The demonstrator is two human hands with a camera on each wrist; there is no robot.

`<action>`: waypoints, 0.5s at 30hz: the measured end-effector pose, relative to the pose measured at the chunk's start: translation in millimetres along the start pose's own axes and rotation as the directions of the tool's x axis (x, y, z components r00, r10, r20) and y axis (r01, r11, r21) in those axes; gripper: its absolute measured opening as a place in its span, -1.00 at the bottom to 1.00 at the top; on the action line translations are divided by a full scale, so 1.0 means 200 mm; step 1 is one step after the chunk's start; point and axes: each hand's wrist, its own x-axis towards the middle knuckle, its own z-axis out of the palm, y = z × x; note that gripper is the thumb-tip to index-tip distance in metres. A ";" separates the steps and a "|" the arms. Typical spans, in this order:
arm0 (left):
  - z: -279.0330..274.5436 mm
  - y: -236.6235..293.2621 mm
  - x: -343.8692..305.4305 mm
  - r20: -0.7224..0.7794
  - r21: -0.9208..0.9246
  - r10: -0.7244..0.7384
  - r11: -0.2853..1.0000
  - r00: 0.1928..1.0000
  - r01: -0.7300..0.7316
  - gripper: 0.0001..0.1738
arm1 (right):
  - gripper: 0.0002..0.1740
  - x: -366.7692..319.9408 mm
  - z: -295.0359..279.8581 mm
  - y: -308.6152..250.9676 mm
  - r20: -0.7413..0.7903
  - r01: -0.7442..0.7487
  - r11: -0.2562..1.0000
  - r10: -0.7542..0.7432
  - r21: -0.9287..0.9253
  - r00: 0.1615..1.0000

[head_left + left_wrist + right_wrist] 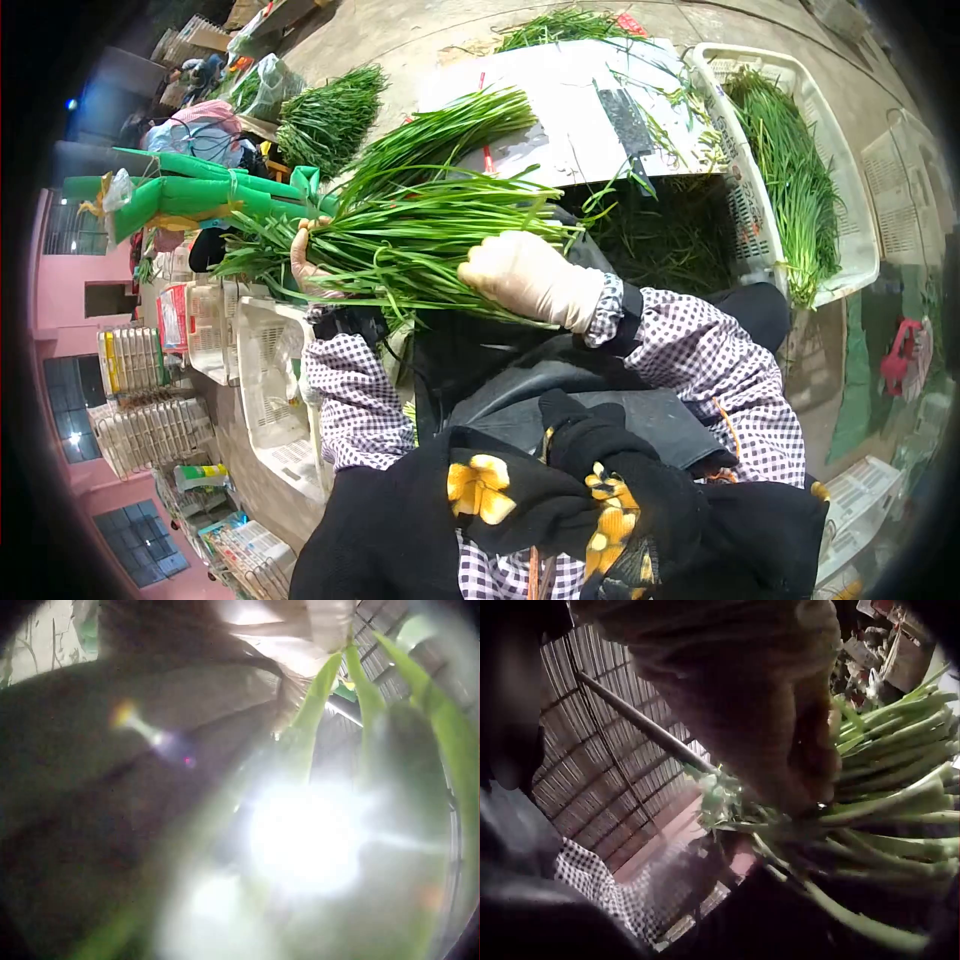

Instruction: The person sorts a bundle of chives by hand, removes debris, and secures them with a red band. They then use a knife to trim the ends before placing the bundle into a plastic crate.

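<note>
A loose bundle of long green leafy stalks (400, 235) lies across both hands in the head view. My left hand (308, 262), gloved, grips it near the leafy end, fingers curled over the top. At the stalk-end side, my gloved right hand (520, 272) is curled against the bundle. The right wrist view shows the right hand (765, 712) closed at the pale stalk ends (900, 802). Glare and blurred leaves (367, 697) fill much of the left wrist view, where part of the glove (300, 630) shows at the top.
Behind the bundle stands a white board (560, 90) with another pile of stalks (450, 125) on its left side. A white crate (870, 240) holding greens is at the right; another crate (255, 400) stands at the left. Green padded tubing (210, 200) extends leftward.
</note>
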 end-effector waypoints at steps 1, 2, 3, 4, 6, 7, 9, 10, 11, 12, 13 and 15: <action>0.00 0.01 0.00 0.014 0.008 -0.039 0.999 0.999 0.039 -0.83 | -0.95 0.03 -0.01 -0.01 -0.033 -0.011 1.000 0.011 0.000 0.999; 0.00 0.02 0.00 0.030 0.017 -0.082 0.997 0.996 0.081 -0.83 | -0.95 0.04 -0.02 -0.02 -0.033 -0.014 1.000 0.014 0.002 0.999; -0.01 0.02 -0.01 0.044 0.030 -0.132 0.991 0.990 0.131 -0.84 | -0.95 0.06 -0.03 -0.01 -0.079 -0.017 1.000 0.018 0.010 0.997; 0.04 0.01 -0.04 0.059 0.044 -0.182 0.983 0.982 0.180 -0.84 | -0.95 0.06 -0.03 -0.01 -0.127 -0.019 1.000 0.021 0.017 0.992; 0.00 -0.01 -0.01 -0.050 0.135 -0.061 0.988 0.997 0.068 -0.86 | -0.95 0.02 -0.14 0.00 -0.165 -0.115 0.956 0.164 0.270 0.972; 0.00 0.00 -0.02 -0.055 0.098 -0.101 0.990 0.993 0.106 -0.86 | -0.93 -0.02 -0.21 0.02 -0.173 -0.119 0.905 0.205 0.408 0.963; -0.06 0.00 0.02 -0.166 0.023 -0.049 0.998 0.985 0.054 -0.84 | -0.88 -0.10 -0.36 0.06 -0.147 -0.150 0.761 0.308 0.632 0.940; -0.17 -0.02 0.09 -0.169 0.061 0.059 0.997 0.984 -0.049 -0.83 | -0.86 -0.15 -0.42 0.08 -0.116 -0.176 0.675 0.364 0.716 0.924; -0.18 -0.01 0.08 -0.117 0.067 0.002 0.998 0.993 0.006 -0.83 | -0.88 -0.20 -0.47 0.12 -0.078 -0.238 0.740 0.364 0.629 0.928; -0.18 0.01 0.08 -0.064 0.080 -0.055 0.995 0.996 0.060 -0.83 | -0.87 -0.23 -0.48 0.13 -0.028 -0.295 0.709 0.406 0.641 0.913; -0.17 -0.01 0.08 -0.041 0.071 -0.002 0.997 0.999 0.005 -0.84 | -0.87 -0.26 -0.48 0.15 0.020 -0.343 0.703 0.423 0.623 0.906; -0.16 -0.02 0.07 -0.087 0.067 -0.001 0.998 0.996 0.007 -0.83 | -0.87 -0.28 -0.44 0.16 0.040 -0.367 0.720 0.427 0.589 0.903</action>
